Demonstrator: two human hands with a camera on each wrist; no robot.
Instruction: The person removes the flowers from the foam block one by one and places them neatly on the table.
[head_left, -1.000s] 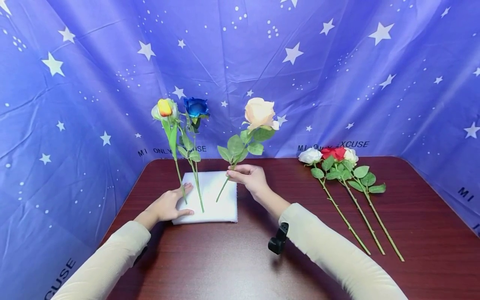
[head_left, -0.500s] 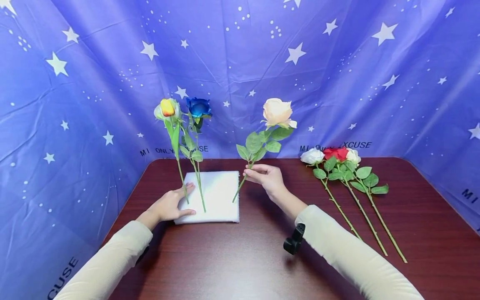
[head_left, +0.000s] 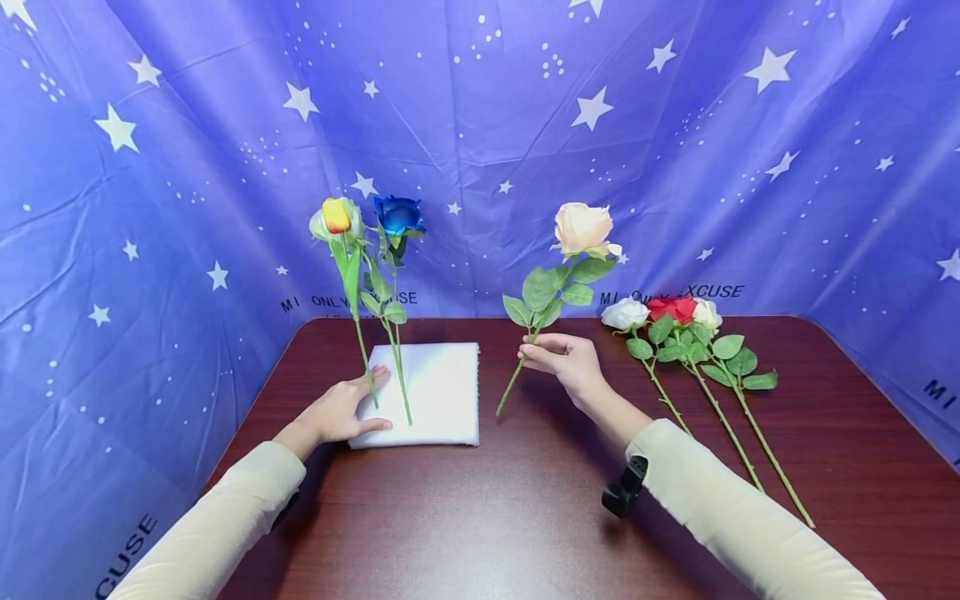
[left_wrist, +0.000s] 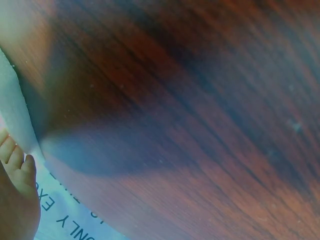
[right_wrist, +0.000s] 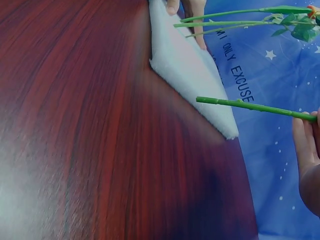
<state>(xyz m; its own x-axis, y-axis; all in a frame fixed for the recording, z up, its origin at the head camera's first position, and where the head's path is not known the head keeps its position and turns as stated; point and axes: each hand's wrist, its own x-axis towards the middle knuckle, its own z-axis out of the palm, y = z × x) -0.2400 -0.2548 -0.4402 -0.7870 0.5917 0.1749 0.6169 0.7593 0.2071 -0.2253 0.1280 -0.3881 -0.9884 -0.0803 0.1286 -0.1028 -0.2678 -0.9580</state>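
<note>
At glossy table (head_left: 480,525) amid starry drapes (head_left: 480,117), left hand (head_left: 340,410) outspread on pad (head_left: 444,392), rose (head_left: 583,229) in right hand's (head_left: 576,364) pinch

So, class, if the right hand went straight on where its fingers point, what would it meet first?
The right hand would probably meet the stems standing in the white foam, though depth is unclear.

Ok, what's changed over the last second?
The right hand has carried the peach rose rightward, its lower stem shifting from over the white foam block to past its right edge, still gripped. Unchanged: left hand on the block, tulip and blue rose standing, three roses lying.
</note>
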